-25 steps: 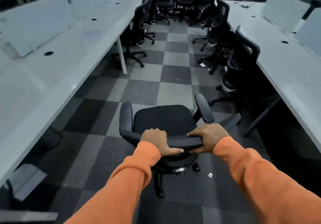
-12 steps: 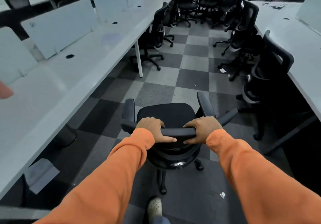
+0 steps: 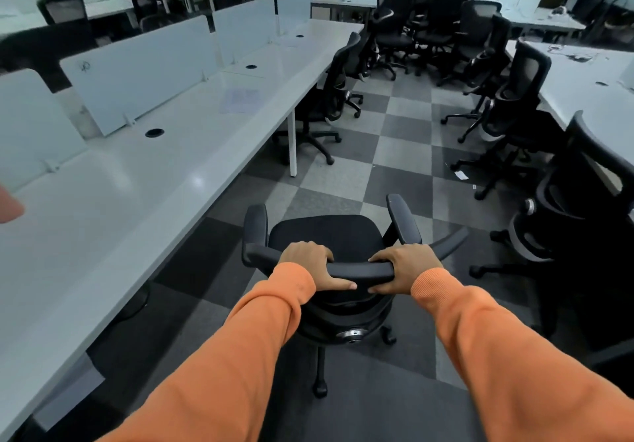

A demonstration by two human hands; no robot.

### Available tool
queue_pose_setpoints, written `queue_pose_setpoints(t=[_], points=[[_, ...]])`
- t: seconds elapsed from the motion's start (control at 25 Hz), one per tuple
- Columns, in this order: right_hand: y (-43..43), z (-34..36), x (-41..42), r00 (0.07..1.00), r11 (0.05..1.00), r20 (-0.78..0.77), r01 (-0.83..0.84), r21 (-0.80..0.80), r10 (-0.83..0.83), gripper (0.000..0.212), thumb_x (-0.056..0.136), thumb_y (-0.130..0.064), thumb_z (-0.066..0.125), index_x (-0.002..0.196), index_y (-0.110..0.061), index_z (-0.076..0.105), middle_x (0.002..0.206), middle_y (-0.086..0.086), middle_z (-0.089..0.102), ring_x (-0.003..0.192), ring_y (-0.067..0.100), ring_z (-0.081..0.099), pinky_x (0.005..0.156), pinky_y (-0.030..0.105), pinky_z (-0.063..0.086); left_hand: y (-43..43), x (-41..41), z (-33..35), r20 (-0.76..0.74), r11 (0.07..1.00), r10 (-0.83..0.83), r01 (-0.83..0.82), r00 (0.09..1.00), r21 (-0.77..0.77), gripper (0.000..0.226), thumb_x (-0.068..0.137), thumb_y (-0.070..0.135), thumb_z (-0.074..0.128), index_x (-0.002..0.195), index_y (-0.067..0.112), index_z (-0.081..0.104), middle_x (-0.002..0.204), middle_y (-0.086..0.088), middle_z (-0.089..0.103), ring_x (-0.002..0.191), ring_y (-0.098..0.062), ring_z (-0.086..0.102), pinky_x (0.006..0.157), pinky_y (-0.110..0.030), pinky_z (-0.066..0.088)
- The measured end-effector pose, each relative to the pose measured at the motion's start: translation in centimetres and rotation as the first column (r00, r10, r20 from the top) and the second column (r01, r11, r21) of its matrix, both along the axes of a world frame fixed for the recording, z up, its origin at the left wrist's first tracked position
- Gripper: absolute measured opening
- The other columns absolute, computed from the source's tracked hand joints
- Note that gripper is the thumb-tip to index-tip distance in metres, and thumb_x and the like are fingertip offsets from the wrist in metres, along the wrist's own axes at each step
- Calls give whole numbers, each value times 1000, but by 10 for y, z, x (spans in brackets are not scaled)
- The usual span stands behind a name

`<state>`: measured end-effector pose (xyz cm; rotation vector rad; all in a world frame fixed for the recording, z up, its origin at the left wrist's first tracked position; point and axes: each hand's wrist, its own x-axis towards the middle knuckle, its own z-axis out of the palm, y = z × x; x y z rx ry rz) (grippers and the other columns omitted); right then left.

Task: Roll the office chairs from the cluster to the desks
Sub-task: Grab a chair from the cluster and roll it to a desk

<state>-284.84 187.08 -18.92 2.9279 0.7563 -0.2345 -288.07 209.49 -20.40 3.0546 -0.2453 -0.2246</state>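
Note:
A black office chair (image 3: pixel 329 235) stands in the aisle right in front of me, its seat facing away. My left hand (image 3: pixel 310 266) and my right hand (image 3: pixel 403 266) both grip the top bar of its backrest, fingers curled over it, thumbs underneath. A long white desk (image 3: pixel 144 181) runs along the left of the aisle. Another white desk (image 3: pixel 590 98) lies on the right. The cluster of black chairs (image 3: pixel 429 26) is packed at the far end of the aisle.
One chair (image 3: pixel 329 98) is tucked at the left desk farther ahead. Several chairs (image 3: pixel 507 112) line the right desk, the nearest (image 3: pixel 566 222) close to my right arm. White divider panels (image 3: pixel 144 71) stand on the left desk. Checkered carpet (image 3: pixel 401 153) runs between the desks.
The view has lifted and swung left, showing more of the left desk and the far cluster. Both hands keep their grip on the backrest; the chair sits slightly nearer the left desk.

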Motion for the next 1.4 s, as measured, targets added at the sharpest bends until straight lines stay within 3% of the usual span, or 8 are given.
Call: queue_pose_setpoints(t=[0.56, 1.08, 1.2, 1.32, 1.4], points=[[92, -11, 224, 979, 979, 13, -204, 30, 204, 70, 59, -88, 55, 117, -48, 58, 95, -17, 68, 92, 10, 64, 76, 31, 50, 83, 176, 3, -8, 977, 213, -213, 977, 3, 87, 55, 98, 43, 111, 36, 69, 89, 13, 69, 86, -13, 64, 77, -29, 50], [150, -6, 435, 867, 868, -28, -497, 16, 497, 68, 64, -87, 55, 117, -44, 59, 91, -12, 66, 87, 15, 63, 67, 30, 43, 112, 335, 6, -74, 872, 486, -489, 871, -20, 84, 55, 96, 49, 113, 39, 66, 99, 14, 67, 92, -12, 61, 83, -31, 50], [167, -6, 483, 849, 849, -22, -528, -14, 527, 70, 63, -89, 54, 114, -43, 62, 85, -12, 65, 82, 15, 62, 65, 30, 42, 122, 372, 3, -33, 859, 507, -508, 861, -65, 91, 55, 97, 44, 121, 36, 63, 118, 14, 65, 109, -14, 60, 92, -34, 48], [188, -9, 532, 835, 834, 0, -549, -60, 550, 73, 57, -94, 51, 104, -39, 66, 74, -12, 62, 73, 14, 61, 62, 29, 46, 131, 411, -4, -14, 878, 476, -476, 880, -47, 87, 67, 90, 47, 131, 32, 58, 143, 16, 50, 136, -8, 42, 104, -36, 41], [203, -9, 564, 819, 817, 4, -571, -82, 574, 75, 56, -95, 50, 101, -38, 68, 70, -13, 59, 70, 13, 59, 59, 28, 43, 137, 437, -7, -43, 866, 499, -499, 866, -1, 83, 70, 90, 43, 127, 32, 60, 130, 14, 60, 123, -11, 54, 96, -36, 46]])
